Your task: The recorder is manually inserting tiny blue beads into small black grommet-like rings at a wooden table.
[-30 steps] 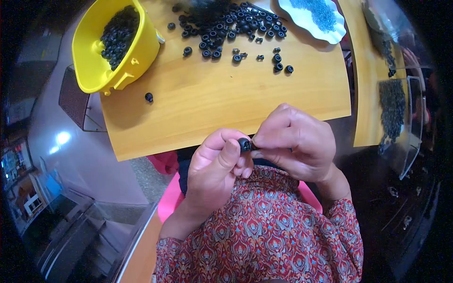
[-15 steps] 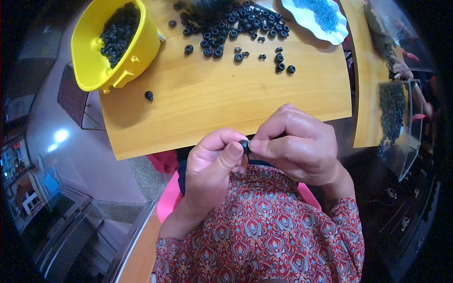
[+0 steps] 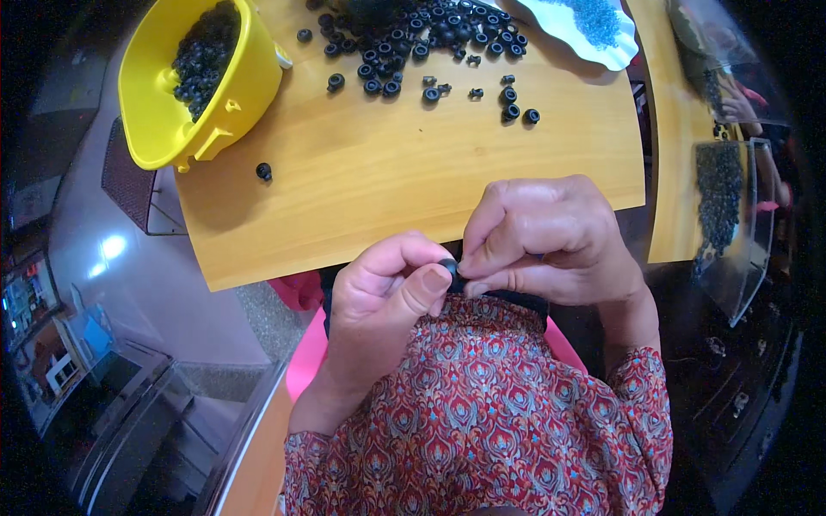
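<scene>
Just past the table's near edge, a small black round part (image 3: 450, 268) is pinched between the thumb and forefinger of my left hand (image 3: 379, 297). From the other side, my right hand (image 3: 555, 241) has its thumb and fingertips closed at the edge of the same part. Whether a second tiny piece is in the right fingertips is hidden. Ahead on the wooden table lie many loose black ring-shaped parts (image 3: 430, 94) and a few smaller black connector pieces (image 3: 476, 94). One black part (image 3: 264, 172) sits alone at the left.
A yellow tub (image 3: 245, 107) with a heap of black parts stands at the table's far left. A white wavy-edged dish (image 3: 613, 58) of light-blue pellets is at the far right. Beyond the right edge, another person's hand (image 3: 736, 107) is near clear containers of dark pieces.
My right hand has shifted slightly, its wrist raised and its thumb lower against the part. My left hand keeps its pinch with little movement. The whole view has moved a little.
</scene>
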Demonstrator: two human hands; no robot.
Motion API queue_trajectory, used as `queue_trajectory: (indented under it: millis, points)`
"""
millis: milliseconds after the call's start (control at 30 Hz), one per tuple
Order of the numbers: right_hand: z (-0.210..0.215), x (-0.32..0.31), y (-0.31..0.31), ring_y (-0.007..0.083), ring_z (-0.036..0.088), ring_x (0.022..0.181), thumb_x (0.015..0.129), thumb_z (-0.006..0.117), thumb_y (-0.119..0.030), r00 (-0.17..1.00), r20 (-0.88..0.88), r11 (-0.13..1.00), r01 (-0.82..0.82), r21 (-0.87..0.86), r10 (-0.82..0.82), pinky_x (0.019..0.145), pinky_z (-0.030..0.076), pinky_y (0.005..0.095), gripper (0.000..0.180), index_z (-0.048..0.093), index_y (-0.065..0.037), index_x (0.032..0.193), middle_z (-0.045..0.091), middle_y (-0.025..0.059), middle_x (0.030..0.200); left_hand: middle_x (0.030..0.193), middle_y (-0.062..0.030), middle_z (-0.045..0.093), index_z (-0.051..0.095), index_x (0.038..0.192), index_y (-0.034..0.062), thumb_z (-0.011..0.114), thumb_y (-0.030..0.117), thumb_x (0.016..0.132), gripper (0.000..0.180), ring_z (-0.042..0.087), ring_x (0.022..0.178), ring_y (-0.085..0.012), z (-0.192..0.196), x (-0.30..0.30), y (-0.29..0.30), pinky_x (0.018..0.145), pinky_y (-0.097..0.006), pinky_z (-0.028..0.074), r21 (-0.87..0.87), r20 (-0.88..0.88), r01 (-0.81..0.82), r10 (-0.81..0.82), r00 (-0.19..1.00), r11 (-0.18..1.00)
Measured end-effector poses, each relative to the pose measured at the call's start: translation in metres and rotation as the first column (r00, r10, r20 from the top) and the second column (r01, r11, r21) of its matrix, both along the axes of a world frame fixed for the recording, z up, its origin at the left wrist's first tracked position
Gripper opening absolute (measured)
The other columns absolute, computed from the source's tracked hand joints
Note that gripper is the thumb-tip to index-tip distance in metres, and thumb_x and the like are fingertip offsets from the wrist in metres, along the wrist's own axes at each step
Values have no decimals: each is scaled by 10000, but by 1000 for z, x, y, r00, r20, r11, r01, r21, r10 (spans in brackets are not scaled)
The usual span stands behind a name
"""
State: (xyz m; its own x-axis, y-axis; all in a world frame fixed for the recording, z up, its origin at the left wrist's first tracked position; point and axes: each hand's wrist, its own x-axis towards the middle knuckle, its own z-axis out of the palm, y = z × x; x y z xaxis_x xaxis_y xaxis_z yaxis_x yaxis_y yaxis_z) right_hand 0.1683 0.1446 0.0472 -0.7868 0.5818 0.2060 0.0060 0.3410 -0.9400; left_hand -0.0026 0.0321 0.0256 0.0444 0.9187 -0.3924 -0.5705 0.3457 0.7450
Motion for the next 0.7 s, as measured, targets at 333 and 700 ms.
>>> queue_trajectory:
  millis: [333,700]
  points:
    - [5,-1,9,257,611,660,698,730,-97,995,62,997,-72,-2,72,570,476,340,130,620,-35,731,590,72,695,874,-11,574,603,970,-24,627,23,872,111,527,812,-72,-1,-11,5,736,-199,423,127,-141,136,-118,983,982]
    - [-4,-5,10,208,623,632,733,735,-76,998,-49,991,-48,-121,42,568,476,294,105,647,-24,753,621,79,692,766,-15,558,589,995,13,630,142,895,168,511,642,-95,0,-5,7,598,-238,430,-81,110,23,-14,994,996]
